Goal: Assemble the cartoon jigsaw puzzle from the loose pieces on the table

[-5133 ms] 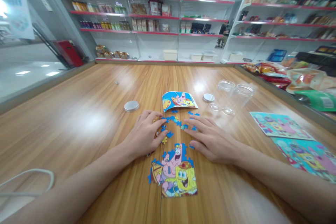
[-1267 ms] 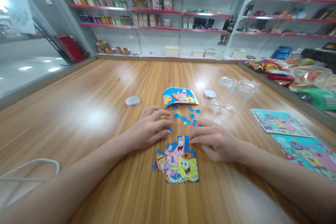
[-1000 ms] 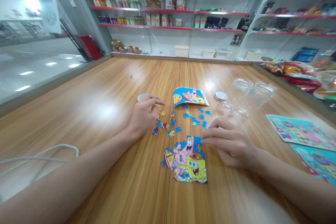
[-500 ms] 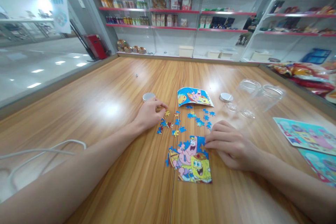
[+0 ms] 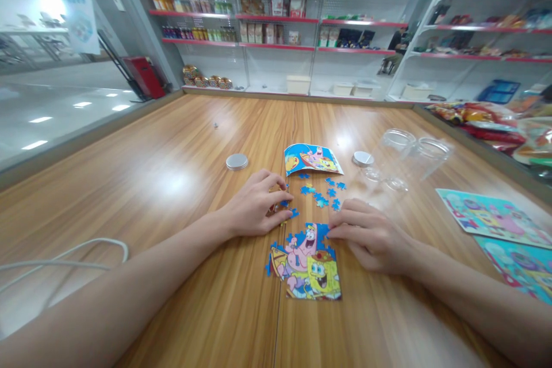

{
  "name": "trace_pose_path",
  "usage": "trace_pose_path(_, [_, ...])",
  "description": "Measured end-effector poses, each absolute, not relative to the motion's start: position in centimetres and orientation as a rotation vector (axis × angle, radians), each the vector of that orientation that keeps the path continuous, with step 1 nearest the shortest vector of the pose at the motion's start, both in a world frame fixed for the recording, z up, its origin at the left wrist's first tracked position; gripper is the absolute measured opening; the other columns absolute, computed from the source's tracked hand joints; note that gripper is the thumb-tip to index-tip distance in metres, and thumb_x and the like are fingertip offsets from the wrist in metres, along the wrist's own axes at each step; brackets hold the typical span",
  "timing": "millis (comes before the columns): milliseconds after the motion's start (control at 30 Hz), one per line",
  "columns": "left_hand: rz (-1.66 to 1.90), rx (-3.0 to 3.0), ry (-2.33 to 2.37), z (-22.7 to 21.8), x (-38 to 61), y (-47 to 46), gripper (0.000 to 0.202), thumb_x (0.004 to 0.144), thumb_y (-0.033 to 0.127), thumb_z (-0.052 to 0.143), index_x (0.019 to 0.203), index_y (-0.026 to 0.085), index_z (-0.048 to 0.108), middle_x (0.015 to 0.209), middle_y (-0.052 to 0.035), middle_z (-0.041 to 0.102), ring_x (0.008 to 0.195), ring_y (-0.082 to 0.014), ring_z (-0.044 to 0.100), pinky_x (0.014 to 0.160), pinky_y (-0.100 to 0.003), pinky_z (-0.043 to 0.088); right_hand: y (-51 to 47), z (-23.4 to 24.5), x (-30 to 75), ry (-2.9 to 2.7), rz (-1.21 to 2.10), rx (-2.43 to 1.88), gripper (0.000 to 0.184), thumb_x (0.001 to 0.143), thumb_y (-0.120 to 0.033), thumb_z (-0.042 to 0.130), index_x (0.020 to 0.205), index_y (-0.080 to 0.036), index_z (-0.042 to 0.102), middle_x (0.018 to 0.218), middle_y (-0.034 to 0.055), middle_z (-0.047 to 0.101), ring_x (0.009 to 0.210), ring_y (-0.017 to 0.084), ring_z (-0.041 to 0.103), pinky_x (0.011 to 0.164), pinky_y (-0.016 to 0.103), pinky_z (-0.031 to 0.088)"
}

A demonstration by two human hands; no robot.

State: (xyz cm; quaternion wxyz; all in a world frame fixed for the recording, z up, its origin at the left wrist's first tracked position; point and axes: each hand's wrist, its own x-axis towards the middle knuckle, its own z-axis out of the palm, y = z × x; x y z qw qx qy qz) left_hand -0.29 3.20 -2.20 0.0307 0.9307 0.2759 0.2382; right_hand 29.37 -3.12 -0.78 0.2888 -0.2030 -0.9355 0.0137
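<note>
A partly assembled jigsaw puzzle (image 5: 317,267) with cartoon figures lies flat on the wooden table, jagged along its left and upper edges. At its upper right edge is my right hand (image 5: 373,236), fingers closed together with the tips touching the puzzle; whatever they pinch is hidden. My left hand (image 5: 259,204) hovers low over a group of loose pieces, thumb and forefinger apart next to a blue puzzle piece (image 5: 295,213). That hand covers several other pieces. Further loose blue pieces (image 5: 321,200) lie between my hands. Behind them a curved picture card (image 5: 314,159) shows the same cartoon.
One silver lid (image 5: 237,161) lies left of the card, another lid (image 5: 363,158) right of it. Two clear jars (image 5: 394,155) lie beyond my right hand. Two picture sheets (image 5: 495,218) are at the right. A white cable (image 5: 86,241) runs along the left. Stocked shelves (image 5: 276,17) stand behind.
My left hand has moved right and nearer, from the left lid's edge to over the loose pieces, its fingers spreading. My right hand stays at the puzzle's edge. The view has shifted slightly.
</note>
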Motion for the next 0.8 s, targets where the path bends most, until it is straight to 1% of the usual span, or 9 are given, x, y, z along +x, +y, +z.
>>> trace_pose_path(67, [0.715,2.866,0.848,-2.18,-0.21,3.12,0.032,0.095,0.04,0.061,0.115,0.019,0.071,0.121,-0.0125,0.06,0.11,-0.0276,0.051,0.098,-0.048,0.045,-3.17,-0.76,29.36,-2.436,0.02,-0.566,0.031,0.082,0.002,0.05,0.098,-0.017,0.068,0.092,0.0087,0.069,0.08,0.02,0.057,0.068,0.035,0.048])
trace_pose_path(133, [0.69,2.87,0.835,-2.09,-0.07,2.95,0.036,0.097,0.039,0.056,0.125,0.02,0.066,0.129,-0.0121,0.06,0.115,-0.0288,0.05,0.101,-0.049,0.043,-3.16,-0.88,29.47,-2.367,-0.007,-0.614,0.03,0.082,0.003,0.051,0.095,-0.016,0.068,0.091,0.0086,0.068,0.079,0.02,0.056,0.069,0.035,0.048])
trace_pose_path(233, [0.567,2.907,0.775,-1.99,0.18,2.59,0.047,0.101,0.04,0.049,0.145,0.021,0.051,0.149,-0.0101,0.051,0.129,-0.033,0.041,0.109,-0.054,0.036,-2.89,-1.3,29.79,-2.321,-0.016,-0.72,0.027,0.082,0.003,0.053,0.094,-0.016,0.068,0.093,0.0082,0.068,0.083,0.021,0.056,0.073,0.037,0.049])
trace_pose_path(333, [0.418,2.932,0.726,-1.99,0.41,2.33,0.055,0.102,0.044,0.046,0.152,0.021,0.04,0.157,-0.0072,0.043,0.137,-0.0365,0.032,0.113,-0.058,0.029,-2.58,-1.61,29.91,-2.346,0.004,-0.791,0.027,0.084,0.001,0.053,0.097,-0.017,0.069,0.099,0.0089,0.069,0.09,0.023,0.058,0.079,0.04,0.051])
trace_pose_path(400, [0.393,2.92,0.724,-1.98,0.49,2.27,0.055,0.102,0.046,0.046,0.151,0.021,0.042,0.157,-0.0065,0.044,0.137,-0.0365,0.032,0.113,-0.058,0.029,-2.57,-1.6,29.77,-2.396,0.008,-0.799,0.03,0.085,0.0,0.052,0.104,-0.017,0.069,0.108,0.0099,0.069,0.097,0.025,0.059,0.085,0.043,0.052])
trace_pose_path(500, [0.464,2.885,0.689,-1.92,0.46,2.3,0.049,0.102,0.042,0.048,0.146,0.021,0.049,0.15,-0.0077,0.052,0.133,-0.0339,0.037,0.113,-0.055,0.031,-2.8,-1.42,29.42,-2.495,0.028,-0.808,0.039,0.088,-0.003,0.05,0.12,-0.018,0.065,0.126,0.0089,0.067,0.112,0.028,0.056,0.096,0.049,0.051])
trace_pose_path(567, [0.527,2.865,0.646,-1.88,0.35,2.38,0.045,0.101,0.038,0.049,0.142,0.02,0.053,0.144,-0.0089,0.057,0.131,-0.032,0.039,0.113,-0.053,0.033,-2.92,-1.35,29.27,-2.541,0.059,-0.846,0.042,0.089,-0.004,0.049,0.127,-0.018,0.062,0.131,0.0075,0.066,0.119,0.029,0.053,0.101,0.051,0.049])
trace_pose_path(700, [0.572,2.854,0.575,-1.91,0.15,2.58,0.042,0.099,0.036,0.053,0.138,0.02,0.057,0.137,-0.0099,0.06,0.128,-0.0307,0.043,0.111,-0.051,0.036,-2.9,-1.39,29.35,-2.526,0.067,-0.91,0.042,0.089,-0.005,0.05,0.128,-0.017,0.062,0.128,0.0087,0.067,0.121,0.028,0.053,0.104,0.051,0.049])
trace_pose_path(800, [0.57,2.868,0.534,-1.95,0.18,2.59,0.04,0.098,0.038,0.055,0.134,0.021,0.06,0.135,-0.0104,0.062,0.127,-0.0315,0.044,0.111,-0.054,0.035,-2.84,-1.44,29.43,-2.512,0.007,-0.973,0.043,0.09,-0.008,0.051,0.13,-0.017,0.062,0.137,0.0108,0.061,0.129,0.03,0.05,0.109,0.054,0.044])
